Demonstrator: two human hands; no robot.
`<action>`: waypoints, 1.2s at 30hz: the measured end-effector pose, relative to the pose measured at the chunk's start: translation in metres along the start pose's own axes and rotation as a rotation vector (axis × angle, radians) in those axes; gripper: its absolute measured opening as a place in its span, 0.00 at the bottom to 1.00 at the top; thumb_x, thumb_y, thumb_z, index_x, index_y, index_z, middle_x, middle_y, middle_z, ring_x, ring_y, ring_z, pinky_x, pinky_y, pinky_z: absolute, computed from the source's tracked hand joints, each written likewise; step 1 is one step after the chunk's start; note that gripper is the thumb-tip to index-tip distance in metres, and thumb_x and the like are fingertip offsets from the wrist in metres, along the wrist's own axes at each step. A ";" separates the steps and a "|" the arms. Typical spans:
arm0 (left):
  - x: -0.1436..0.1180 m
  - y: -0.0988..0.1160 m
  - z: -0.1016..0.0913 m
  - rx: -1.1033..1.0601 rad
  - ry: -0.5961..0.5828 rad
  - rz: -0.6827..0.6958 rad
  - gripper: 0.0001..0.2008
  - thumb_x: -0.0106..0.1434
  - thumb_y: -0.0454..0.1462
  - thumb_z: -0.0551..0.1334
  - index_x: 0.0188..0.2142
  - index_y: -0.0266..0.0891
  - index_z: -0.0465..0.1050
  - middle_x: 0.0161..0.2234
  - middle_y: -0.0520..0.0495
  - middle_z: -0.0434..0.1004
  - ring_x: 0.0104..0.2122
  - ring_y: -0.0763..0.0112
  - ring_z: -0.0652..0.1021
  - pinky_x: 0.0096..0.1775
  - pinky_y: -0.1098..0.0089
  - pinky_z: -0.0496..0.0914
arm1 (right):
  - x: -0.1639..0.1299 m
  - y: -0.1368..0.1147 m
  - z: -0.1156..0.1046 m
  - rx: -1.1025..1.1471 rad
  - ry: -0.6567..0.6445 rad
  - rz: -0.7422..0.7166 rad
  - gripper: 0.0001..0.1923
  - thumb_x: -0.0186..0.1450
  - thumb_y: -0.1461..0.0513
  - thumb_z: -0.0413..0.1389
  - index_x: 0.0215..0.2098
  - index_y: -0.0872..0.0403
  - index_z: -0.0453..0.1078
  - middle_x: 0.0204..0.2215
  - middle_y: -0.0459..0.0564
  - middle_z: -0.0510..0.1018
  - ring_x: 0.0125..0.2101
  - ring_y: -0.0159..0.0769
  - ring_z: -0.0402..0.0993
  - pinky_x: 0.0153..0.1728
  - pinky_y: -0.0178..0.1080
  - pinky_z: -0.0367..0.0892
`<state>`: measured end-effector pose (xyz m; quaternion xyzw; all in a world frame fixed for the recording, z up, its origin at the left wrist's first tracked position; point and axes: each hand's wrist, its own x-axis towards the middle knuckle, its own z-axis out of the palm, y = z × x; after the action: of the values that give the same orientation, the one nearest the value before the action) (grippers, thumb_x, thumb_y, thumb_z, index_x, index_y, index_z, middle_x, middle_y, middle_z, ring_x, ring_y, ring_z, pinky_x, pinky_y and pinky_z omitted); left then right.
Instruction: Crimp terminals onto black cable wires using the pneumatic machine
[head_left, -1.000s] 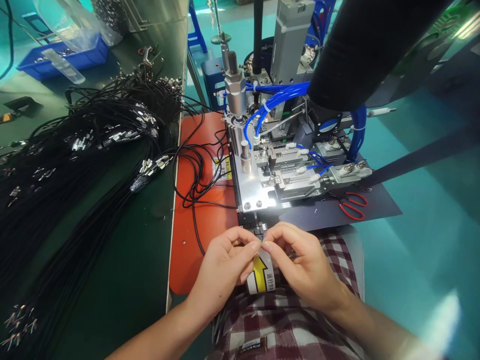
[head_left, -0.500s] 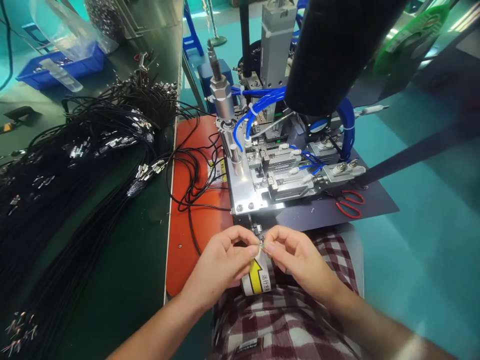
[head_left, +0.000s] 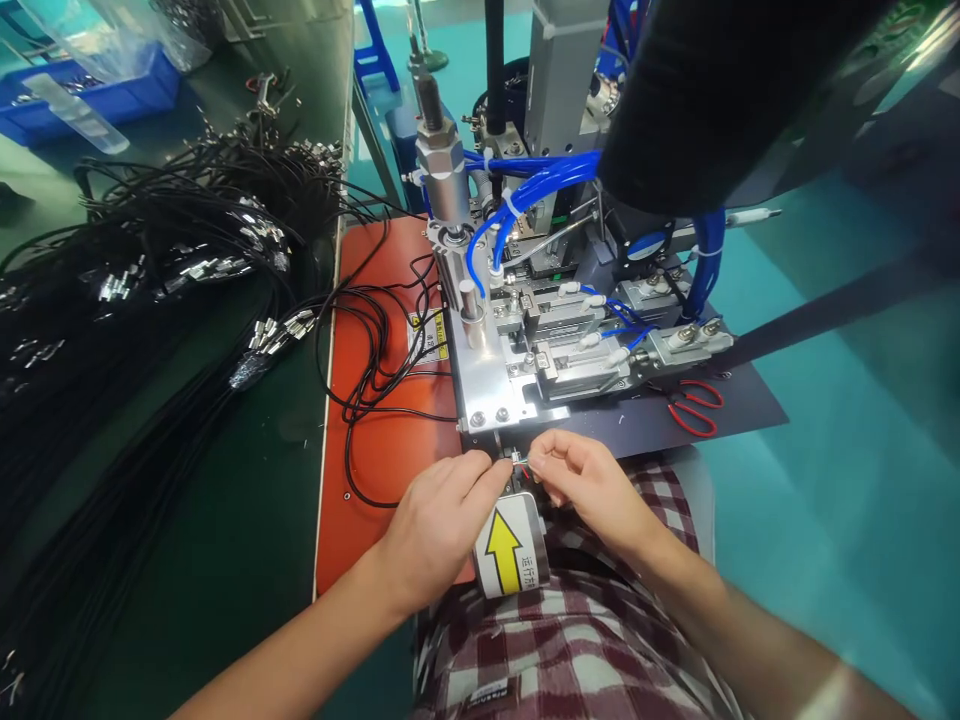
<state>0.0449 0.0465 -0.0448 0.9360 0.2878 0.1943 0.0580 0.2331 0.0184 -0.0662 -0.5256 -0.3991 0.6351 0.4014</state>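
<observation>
At the machine's front edge, my left hand [head_left: 450, 520] is closed, with fingertips pressed together beside a small metal-and-black fixture [head_left: 516, 458]. A thin black cable [head_left: 360, 490] runs in under this hand; the part in its fingers is mostly hidden. My right hand [head_left: 592, 490] pinches fine wires [head_left: 525, 470], one of them red, just right of the fixture. Both sets of fingertips are nearly touching. Below them sits a white-labelled cylinder [head_left: 511, 550] bearing a yellow arrow.
The machine [head_left: 487, 370] with blue air hoses [head_left: 547, 185] stands ahead. Red-handled scissors [head_left: 696, 408] lie on its dark base. Bundled black cables [head_left: 187, 230] with metal connectors cover the left table, near a blue bin [head_left: 142, 95]. An orange-red board [head_left: 397, 440] carries looped cable.
Both hands have moved slightly up and forward to the fixture. My left hand has turned more palm-down, and the fine wires now lie at the fixture. The view has shifted a little.
</observation>
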 end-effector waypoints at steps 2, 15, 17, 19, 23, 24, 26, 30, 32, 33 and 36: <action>0.001 -0.001 0.000 -0.011 0.003 0.012 0.14 0.68 0.31 0.47 0.44 0.30 0.71 0.31 0.41 0.75 0.29 0.66 0.75 0.30 0.68 0.70 | 0.000 0.001 -0.001 -0.010 -0.004 0.000 0.13 0.63 0.54 0.55 0.28 0.55 0.63 0.18 0.38 0.61 0.18 0.26 0.56 0.20 0.32 0.52; 0.014 0.022 -0.024 -0.905 -0.143 -0.787 0.05 0.61 0.39 0.62 0.36 0.42 0.73 0.30 0.50 0.74 0.28 0.72 0.73 0.29 0.75 0.66 | -0.023 -0.023 0.014 -0.248 0.016 -0.197 0.08 0.66 0.62 0.52 0.28 0.53 0.64 0.23 0.43 0.66 0.23 0.30 0.61 0.25 0.34 0.58; 0.017 0.026 -0.025 -0.974 -0.113 -0.842 0.06 0.60 0.40 0.63 0.30 0.40 0.72 0.25 0.52 0.71 0.25 0.75 0.70 0.26 0.76 0.64 | -0.026 -0.024 0.016 -0.226 0.008 -0.178 0.08 0.66 0.61 0.52 0.28 0.53 0.64 0.23 0.43 0.66 0.23 0.30 0.61 0.24 0.33 0.58; 0.018 0.028 -0.026 -1.103 -0.105 -0.924 0.08 0.59 0.41 0.63 0.27 0.39 0.70 0.20 0.54 0.66 0.20 0.77 0.65 0.21 0.77 0.60 | -0.028 -0.026 0.018 -0.174 -0.013 -0.127 0.09 0.66 0.61 0.52 0.28 0.53 0.63 0.21 0.42 0.64 0.21 0.29 0.60 0.23 0.33 0.58; 0.020 0.030 -0.028 -1.378 -0.129 -1.096 0.10 0.61 0.43 0.60 0.30 0.40 0.65 0.14 0.60 0.56 0.14 0.80 0.56 0.16 0.79 0.51 | -0.030 -0.030 0.020 -0.122 -0.024 -0.060 0.09 0.66 0.60 0.52 0.27 0.54 0.63 0.17 0.39 0.62 0.19 0.28 0.58 0.22 0.32 0.57; 0.020 0.030 -0.029 -1.405 -0.134 -1.117 0.10 0.61 0.43 0.60 0.31 0.40 0.64 0.14 0.60 0.55 0.14 0.80 0.55 0.15 0.79 0.50 | -0.031 -0.031 0.020 -0.128 -0.017 -0.066 0.09 0.66 0.61 0.52 0.27 0.54 0.63 0.17 0.39 0.62 0.19 0.28 0.58 0.22 0.32 0.57; 0.021 0.031 -0.030 -1.422 -0.139 -1.132 0.09 0.60 0.43 0.61 0.32 0.40 0.65 0.14 0.61 0.54 0.14 0.81 0.54 0.16 0.80 0.51 | -0.032 -0.031 0.020 -0.151 -0.004 -0.099 0.09 0.66 0.61 0.52 0.27 0.54 0.63 0.18 0.39 0.62 0.20 0.27 0.59 0.22 0.32 0.57; 0.022 0.030 -0.030 -1.433 -0.170 -1.111 0.09 0.59 0.42 0.61 0.32 0.38 0.67 0.13 0.61 0.54 0.14 0.83 0.53 0.15 0.81 0.50 | -0.033 -0.027 0.020 -0.195 0.010 -0.145 0.09 0.66 0.62 0.51 0.27 0.54 0.63 0.20 0.40 0.63 0.21 0.27 0.60 0.23 0.32 0.57; 0.021 0.030 -0.029 -1.413 -0.188 -1.120 0.09 0.58 0.41 0.61 0.30 0.37 0.68 0.12 0.61 0.53 0.14 0.83 0.53 0.15 0.81 0.50 | -0.033 -0.024 0.019 -0.218 0.017 -0.144 0.08 0.66 0.62 0.51 0.28 0.54 0.63 0.21 0.40 0.64 0.21 0.27 0.60 0.23 0.32 0.58; 0.021 0.030 -0.029 -1.397 -0.196 -1.122 0.09 0.58 0.41 0.61 0.30 0.37 0.68 0.12 0.61 0.53 0.14 0.83 0.53 0.15 0.81 0.50 | -0.033 -0.023 0.019 -0.232 0.021 -0.145 0.08 0.66 0.62 0.51 0.28 0.54 0.63 0.21 0.40 0.64 0.22 0.28 0.60 0.24 0.32 0.58; 0.019 0.029 -0.029 -1.323 -0.220 -1.113 0.10 0.57 0.41 0.63 0.30 0.35 0.70 0.14 0.60 0.57 0.14 0.83 0.56 0.15 0.82 0.51 | -0.034 -0.021 0.017 -0.286 0.036 -0.155 0.08 0.66 0.62 0.51 0.28 0.54 0.64 0.21 0.41 0.65 0.22 0.28 0.61 0.24 0.32 0.58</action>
<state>0.0625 0.0334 -0.0053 0.4471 0.5241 0.1735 0.7038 0.2226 -0.0074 -0.0324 -0.5564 -0.5176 0.5292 0.3773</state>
